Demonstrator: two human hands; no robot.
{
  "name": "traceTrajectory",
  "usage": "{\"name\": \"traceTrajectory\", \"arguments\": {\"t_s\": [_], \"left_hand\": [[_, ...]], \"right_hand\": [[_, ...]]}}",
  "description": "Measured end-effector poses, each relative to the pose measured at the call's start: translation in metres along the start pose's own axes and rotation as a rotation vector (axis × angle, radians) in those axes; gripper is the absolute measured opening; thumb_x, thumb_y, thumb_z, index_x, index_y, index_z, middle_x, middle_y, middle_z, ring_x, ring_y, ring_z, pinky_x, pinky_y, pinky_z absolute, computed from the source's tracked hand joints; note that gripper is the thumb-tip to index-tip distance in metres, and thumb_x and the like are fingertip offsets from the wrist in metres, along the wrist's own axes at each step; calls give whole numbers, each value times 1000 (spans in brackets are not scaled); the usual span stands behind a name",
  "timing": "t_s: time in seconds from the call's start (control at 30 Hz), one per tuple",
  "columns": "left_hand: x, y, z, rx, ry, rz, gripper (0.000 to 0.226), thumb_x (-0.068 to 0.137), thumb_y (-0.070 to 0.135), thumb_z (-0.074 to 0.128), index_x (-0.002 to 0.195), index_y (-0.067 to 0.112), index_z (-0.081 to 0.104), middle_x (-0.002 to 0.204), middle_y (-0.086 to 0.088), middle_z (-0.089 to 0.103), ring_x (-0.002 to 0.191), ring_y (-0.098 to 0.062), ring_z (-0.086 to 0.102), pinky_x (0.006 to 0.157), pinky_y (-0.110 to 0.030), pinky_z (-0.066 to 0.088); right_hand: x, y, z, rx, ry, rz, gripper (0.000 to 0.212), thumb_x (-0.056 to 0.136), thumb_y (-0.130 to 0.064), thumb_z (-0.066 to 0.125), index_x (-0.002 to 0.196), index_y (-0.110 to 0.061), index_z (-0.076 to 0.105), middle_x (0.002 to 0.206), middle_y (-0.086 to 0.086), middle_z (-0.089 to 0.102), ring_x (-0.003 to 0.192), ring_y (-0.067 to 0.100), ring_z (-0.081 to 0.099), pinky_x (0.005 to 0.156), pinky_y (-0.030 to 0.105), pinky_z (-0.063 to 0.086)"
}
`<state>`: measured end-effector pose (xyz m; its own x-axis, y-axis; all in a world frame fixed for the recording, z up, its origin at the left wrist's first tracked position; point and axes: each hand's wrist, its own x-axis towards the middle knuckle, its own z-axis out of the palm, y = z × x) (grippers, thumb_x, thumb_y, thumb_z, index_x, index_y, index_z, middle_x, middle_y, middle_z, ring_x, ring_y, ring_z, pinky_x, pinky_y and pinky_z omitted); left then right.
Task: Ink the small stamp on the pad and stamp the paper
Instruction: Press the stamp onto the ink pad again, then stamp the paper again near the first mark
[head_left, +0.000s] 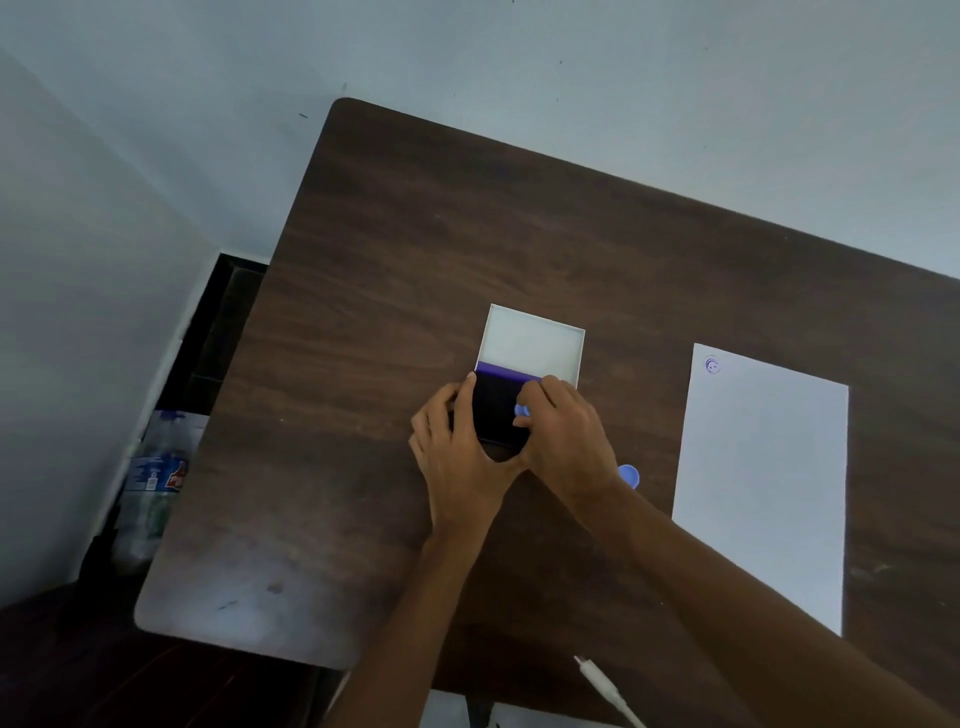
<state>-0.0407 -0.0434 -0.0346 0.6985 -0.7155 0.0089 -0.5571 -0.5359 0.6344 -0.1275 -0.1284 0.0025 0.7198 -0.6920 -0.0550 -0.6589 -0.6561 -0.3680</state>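
An ink pad (496, 410) with a dark purple surface lies open at the middle of the brown table (395, 249), its white lid (532, 343) hinged back behind it. My left hand (457, 457) grips the pad's left edge. My right hand (566, 441) holds a small blue stamp (522, 410) pressed down on the pad. A white sheet of paper (763, 478) lies to the right, with one purple round print (712, 365) at its far left corner.
A small blue cap-like piece (629, 475) lies on the table just right of my right wrist. A white cable end (602, 683) sits near the front edge. Plastic bottles (156, 483) stand on the floor beside the table's left edge.
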Motion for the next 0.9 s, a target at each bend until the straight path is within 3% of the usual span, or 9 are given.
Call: {"name": "traceTrajectory", "arguments": {"t_s": [0.2, 0.3, 0.37, 0.5, 0.57, 0.67, 0.77, 0.83, 0.9], "left_hand": [[-1, 0, -3, -6, -13, 2, 87, 61, 63, 68, 131, 14, 54, 129, -10, 55, 116, -27, 50, 88, -42, 45], [-1, 0, -5, 1, -38, -5, 93, 57, 59, 78, 134, 14, 51, 131, -10, 54, 117, -28, 48, 90, -45, 45], [-1, 1, -7, -6, -96, -24, 103, 53, 62, 81, 139, 19, 44, 137, -9, 48, 123, -27, 42, 97, -45, 41], [-2, 1, -13, 18, -187, -9, 115, 56, 73, 74, 149, 27, 25, 147, -5, 35, 132, -24, 30, 106, -47, 34], [-9, 5, -17, 1, -181, -13, 117, 58, 72, 73, 151, 30, 18, 149, -3, 30, 133, -23, 29, 107, -45, 34], [-29, 23, -20, -41, -22, -27, 93, 71, 66, 66, 148, 32, 27, 145, -2, 33, 130, -21, 33, 103, -46, 42], [-48, 56, -5, -110, 72, 172, 56, 85, 47, 63, 135, 26, 50, 128, 0, 50, 118, -16, 44, 95, -32, 43], [-52, 84, 12, -144, -31, 316, 40, 89, 39, 63, 126, 23, 60, 118, 2, 58, 111, -11, 49, 90, -25, 44], [-50, 111, 32, -115, -196, 396, 37, 91, 38, 61, 125, 22, 62, 118, 0, 62, 111, -12, 53, 91, -26, 47]], "right_hand": [[3, -3, -3, -36, -79, 5, 33, 78, -15, 74, 105, -6, 57, 105, 15, 65, 92, 28, 62, 79, 43, 56], [10, -3, -12, 4, -173, 52, 31, 81, -15, 71, 107, -8, 56, 110, 12, 61, 94, 24, 58, 80, 37, 51], [11, 1, -24, 108, -185, 182, 28, 81, -16, 71, 106, -10, 59, 109, 10, 63, 89, 18, 56, 77, 30, 48], [-17, 20, -59, 482, 200, 449, 13, 87, -31, 67, 94, -21, 69, 87, -5, 72, 76, 7, 65, 69, 16, 49], [-36, 37, -80, 625, 300, 536, 9, 85, -33, 67, 92, -27, 70, 85, -12, 74, 76, 3, 69, 72, 19, 53], [-56, 74, -105, 669, 365, 628, 9, 88, -30, 66, 94, -27, 72, 89, -13, 75, 83, 4, 70, 80, 26, 56], [-68, 115, -120, 577, 391, 678, 20, 89, -29, 66, 106, -20, 70, 98, -3, 74, 85, 9, 69, 81, 24, 56], [-70, 140, -125, 498, 396, 669, 23, 88, -27, 66, 107, -15, 68, 100, 3, 74, 82, 10, 69, 74, 17, 52], [-66, 160, -125, 421, 397, 650, 21, 88, -25, 67, 103, -11, 68, 96, 6, 74, 79, 15, 68, 69, 13, 48]]}}
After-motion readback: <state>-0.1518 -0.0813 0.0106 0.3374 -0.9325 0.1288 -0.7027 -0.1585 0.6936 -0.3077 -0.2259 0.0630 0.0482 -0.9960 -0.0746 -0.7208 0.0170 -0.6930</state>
